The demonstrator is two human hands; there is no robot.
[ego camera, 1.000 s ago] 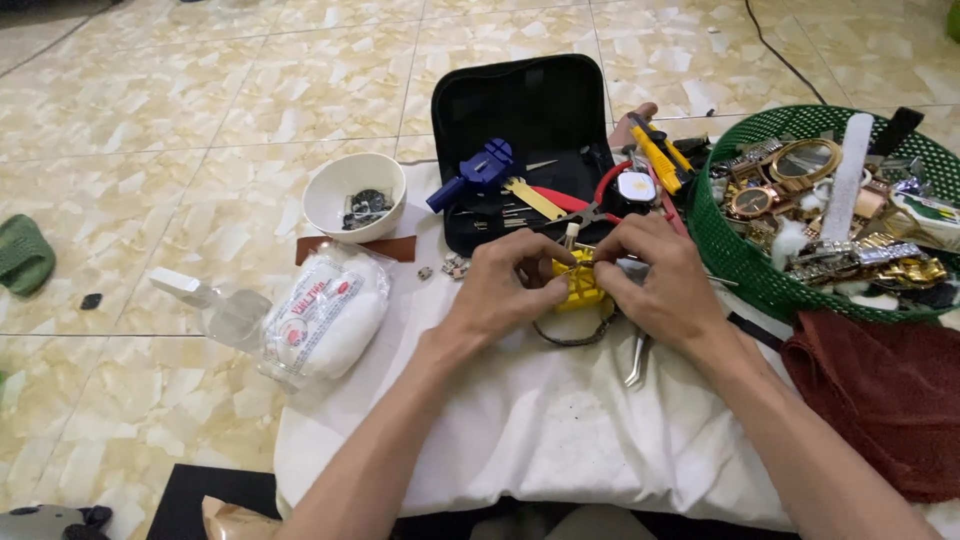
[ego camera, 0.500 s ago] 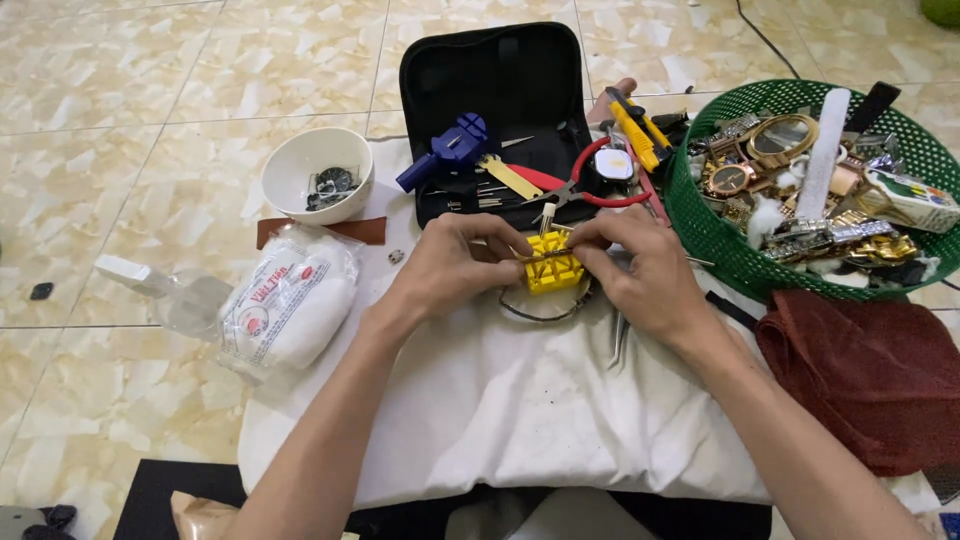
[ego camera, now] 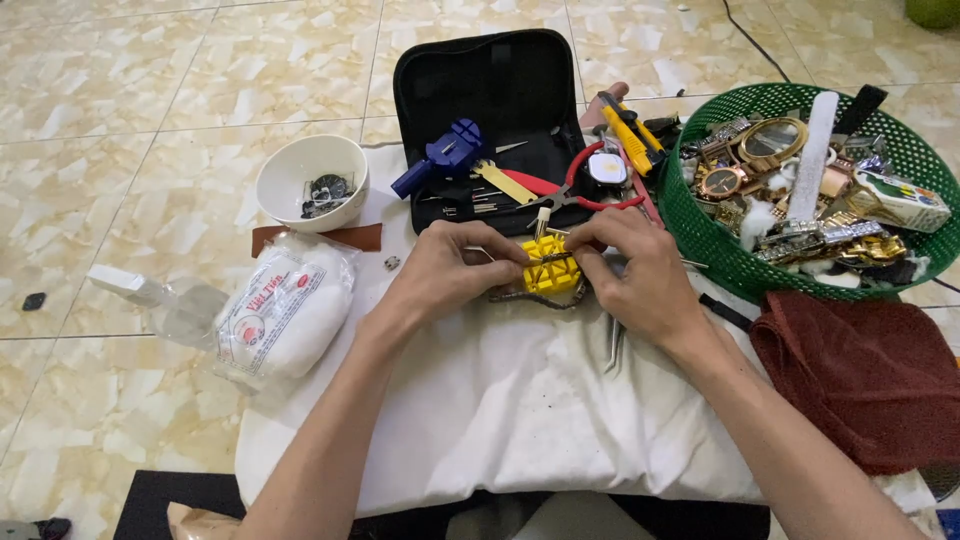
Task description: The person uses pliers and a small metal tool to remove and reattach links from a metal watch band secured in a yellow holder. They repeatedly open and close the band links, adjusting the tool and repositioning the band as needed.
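Note:
A small yellow plastic holder block (ego camera: 551, 268) rests on a white cloth (ego camera: 500, 410), with a dark watch band (ego camera: 545, 297) curving out beneath it. My left hand (ego camera: 452, 268) pinches the block's left side. My right hand (ego camera: 635, 270) grips its right side and holds a thin metal pin tool (ego camera: 545, 257) across its top. Slim metal tweezers (ego camera: 612, 345) lie under my right wrist.
An open black tool case (ego camera: 500, 100) holds a blue tool (ego camera: 440, 155), red pliers (ego camera: 575, 190) and yellow-handled tools. A white bowl (ego camera: 312, 182) with small parts stands at left, above a bag of cotton (ego camera: 285, 310) and a clear bottle (ego camera: 165, 298). A green basket (ego camera: 700, 215) of watches and a brown cloth (ego camera: 865, 375) lie at right.
Both hands stay on the yellow block, with small finger shifts. The view has tilted, so everything sits a little lower and more to the left in frame.

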